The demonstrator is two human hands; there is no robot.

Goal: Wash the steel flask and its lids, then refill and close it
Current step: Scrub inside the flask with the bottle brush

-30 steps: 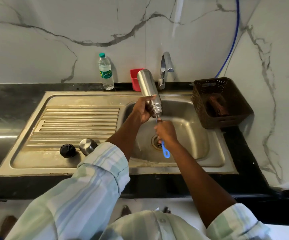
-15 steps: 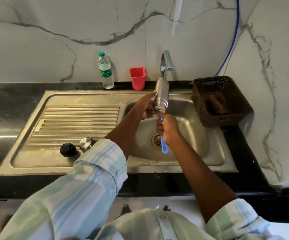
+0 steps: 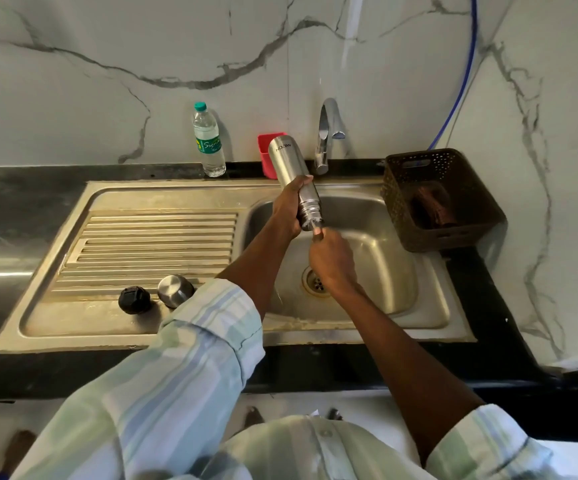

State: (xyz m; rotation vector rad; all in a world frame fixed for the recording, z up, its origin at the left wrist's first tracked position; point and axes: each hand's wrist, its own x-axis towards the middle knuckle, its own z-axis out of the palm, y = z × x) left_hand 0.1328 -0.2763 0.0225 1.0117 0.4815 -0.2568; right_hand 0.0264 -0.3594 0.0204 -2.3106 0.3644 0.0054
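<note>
Left hand (image 3: 289, 209) grips the steel flask (image 3: 292, 174) mouth-down over the sink basin (image 3: 384, 258); right hand (image 3: 332, 259) clenches the brush, now pushed deeper, blue handle hidden. Interior scrubbing continues; both lids (image 3: 156, 296) wait unwashed on the drainboard.

I see a black stone counter (image 3: 28, 202) carrying an inset steel sink (image 3: 176, 336) with a ribbed drainboard (image 3: 149, 251) on its left. On the drainboard's flat front strip sit a black lid (image 3: 134, 299) and a steel lid (image 3: 175, 291), just beside each other. At the back wall stand a plastic water bottle (image 3: 208, 142) and a red cup (image 3: 265, 154). A brown perforated basket (image 3: 443, 199) sits on the counter right of the basin.
</note>
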